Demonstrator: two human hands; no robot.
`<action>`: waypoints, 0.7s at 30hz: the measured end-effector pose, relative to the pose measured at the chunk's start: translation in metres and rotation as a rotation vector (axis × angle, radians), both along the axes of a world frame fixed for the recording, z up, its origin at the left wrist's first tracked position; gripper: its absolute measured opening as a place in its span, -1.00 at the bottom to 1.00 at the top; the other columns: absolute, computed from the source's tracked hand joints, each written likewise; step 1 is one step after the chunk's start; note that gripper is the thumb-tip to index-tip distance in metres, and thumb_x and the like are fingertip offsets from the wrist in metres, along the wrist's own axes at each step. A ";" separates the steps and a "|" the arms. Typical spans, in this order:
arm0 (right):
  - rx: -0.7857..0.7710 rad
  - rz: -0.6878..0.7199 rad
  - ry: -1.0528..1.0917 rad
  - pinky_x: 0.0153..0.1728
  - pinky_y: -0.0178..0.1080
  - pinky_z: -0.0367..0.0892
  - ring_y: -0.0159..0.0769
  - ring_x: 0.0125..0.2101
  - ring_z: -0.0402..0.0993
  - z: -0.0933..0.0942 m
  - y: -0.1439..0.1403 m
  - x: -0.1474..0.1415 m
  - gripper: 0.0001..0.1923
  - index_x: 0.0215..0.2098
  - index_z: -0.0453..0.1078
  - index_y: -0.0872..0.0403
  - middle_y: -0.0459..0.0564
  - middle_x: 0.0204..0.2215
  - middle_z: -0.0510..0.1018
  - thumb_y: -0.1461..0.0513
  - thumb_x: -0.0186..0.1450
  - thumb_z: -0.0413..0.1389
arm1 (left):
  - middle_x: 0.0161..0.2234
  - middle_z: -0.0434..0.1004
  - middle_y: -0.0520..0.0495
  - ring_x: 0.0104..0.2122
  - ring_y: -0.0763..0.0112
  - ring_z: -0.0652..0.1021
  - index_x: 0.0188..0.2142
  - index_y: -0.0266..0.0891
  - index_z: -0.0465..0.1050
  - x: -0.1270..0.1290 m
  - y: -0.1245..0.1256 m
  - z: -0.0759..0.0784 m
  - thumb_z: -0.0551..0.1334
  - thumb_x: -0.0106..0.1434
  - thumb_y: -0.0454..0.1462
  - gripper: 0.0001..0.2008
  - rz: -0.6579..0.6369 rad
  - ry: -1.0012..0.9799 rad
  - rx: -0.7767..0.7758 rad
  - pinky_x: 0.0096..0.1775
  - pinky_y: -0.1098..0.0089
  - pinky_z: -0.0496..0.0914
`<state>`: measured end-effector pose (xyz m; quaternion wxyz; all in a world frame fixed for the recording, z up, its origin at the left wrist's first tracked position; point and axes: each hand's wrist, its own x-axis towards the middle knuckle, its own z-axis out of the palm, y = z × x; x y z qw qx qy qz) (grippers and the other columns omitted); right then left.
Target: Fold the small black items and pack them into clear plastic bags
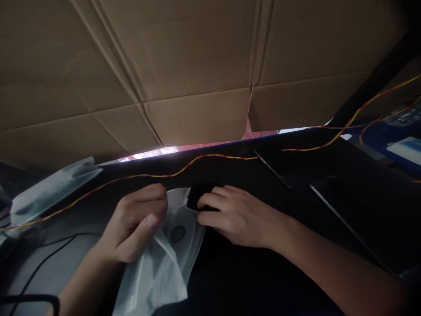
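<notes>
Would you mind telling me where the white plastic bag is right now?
In the head view, the white plastic bag lies low and left of centre on the dark table, gripped by the left hand, with the right hand at its top edge.

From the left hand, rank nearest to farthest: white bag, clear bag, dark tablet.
1. White bag: held in the left hand.
2. Clear bag: up and left of it.
3. Dark tablet: far right, beyond the right hand.
</notes>
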<state>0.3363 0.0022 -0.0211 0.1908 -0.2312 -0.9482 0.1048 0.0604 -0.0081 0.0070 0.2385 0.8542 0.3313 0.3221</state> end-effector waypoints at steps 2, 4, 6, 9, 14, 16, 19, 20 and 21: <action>-0.109 -0.012 0.114 -0.11 -0.12 0.35 -0.23 -0.14 0.49 0.003 0.000 0.000 -0.81 -0.02 0.51 0.04 -0.02 -0.03 0.64 0.38 0.50 0.11 | -0.47 0.19 0.01 -0.46 0.32 0.31 -0.48 -0.17 0.18 0.001 -0.001 -0.001 -0.04 0.64 0.01 -0.45 -0.017 0.007 0.016 -0.38 0.19 0.16; -0.196 -0.049 0.222 -0.06 -0.14 0.38 -0.25 -0.13 0.53 0.007 0.002 0.002 -0.80 -0.01 0.50 0.07 -0.02 -0.09 0.65 0.39 0.50 0.09 | -0.46 0.20 0.00 -0.45 0.30 0.32 -0.47 -0.16 0.20 0.003 -0.002 0.000 -0.06 0.64 -0.02 -0.47 -0.041 0.030 0.047 -0.38 0.20 0.17; -0.214 -0.077 0.239 0.02 -0.13 0.40 -0.24 -0.08 0.55 0.011 0.004 0.008 -0.74 0.04 0.51 0.06 -0.01 -0.06 0.67 0.42 0.50 0.08 | -0.46 0.21 0.00 -0.45 0.29 0.33 -0.46 -0.15 0.21 0.004 -0.001 0.001 -0.02 0.61 -0.11 -0.55 -0.051 0.084 0.098 -0.37 0.19 0.19; -0.205 -0.071 0.134 0.23 0.03 0.37 -0.09 0.20 0.49 0.012 0.005 0.019 -0.72 0.14 0.56 0.00 0.07 0.21 0.61 0.22 0.48 0.27 | -0.46 0.22 0.01 -0.45 0.28 0.32 -0.44 -0.14 0.20 0.003 0.003 0.003 0.07 0.46 -0.30 -0.72 -0.043 0.204 0.192 -0.34 0.19 0.20; -0.190 -0.058 -0.067 0.42 0.30 0.20 0.24 0.52 0.11 -0.005 0.000 0.016 -0.03 0.47 0.35 -0.03 0.18 0.51 0.30 -0.22 0.24 0.43 | -0.42 0.26 0.03 -0.43 0.32 0.34 -0.41 -0.15 0.23 -0.009 0.013 0.003 0.08 0.45 -0.36 -0.75 0.013 0.286 0.269 -0.34 0.24 0.21; -0.114 -0.065 -0.126 0.32 0.29 0.36 0.26 0.46 0.25 -0.010 -0.001 0.007 -0.22 0.45 0.38 0.01 0.17 0.47 0.37 -0.06 0.37 0.39 | -0.41 0.28 0.02 -0.41 0.32 0.36 -0.40 -0.15 0.25 -0.016 0.016 0.003 0.09 0.46 -0.37 -0.75 0.043 0.300 0.268 -0.33 0.25 0.22; -0.039 -0.095 -0.136 0.10 0.16 0.58 0.22 0.31 0.51 -0.011 0.000 0.000 -0.49 0.33 0.50 0.08 0.17 0.36 0.53 0.23 0.43 0.33 | -0.42 0.29 0.02 -0.41 0.31 0.38 -0.43 -0.15 0.23 -0.024 0.020 0.003 0.08 0.48 -0.35 -0.71 0.094 0.333 0.247 -0.31 0.25 0.24; -0.051 -0.118 -0.109 0.06 0.11 0.61 0.17 0.25 0.57 -0.010 0.002 0.001 -0.51 0.29 0.53 0.08 0.17 0.32 0.57 0.29 0.41 0.32 | -0.42 0.31 0.01 -0.40 0.30 0.40 -0.44 -0.15 0.23 -0.026 0.021 0.003 0.08 0.49 -0.34 -0.70 0.102 0.343 0.235 -0.30 0.25 0.26; -0.079 -0.154 -0.068 0.04 0.07 0.63 0.11 0.21 0.62 -0.007 0.004 0.004 -0.51 0.26 0.54 0.07 0.15 0.29 0.61 0.32 0.37 0.32 | -0.42 0.33 0.00 -0.40 0.30 0.41 -0.44 -0.15 0.24 -0.026 0.023 0.002 0.07 0.50 -0.32 -0.69 0.105 0.351 0.223 -0.30 0.26 0.28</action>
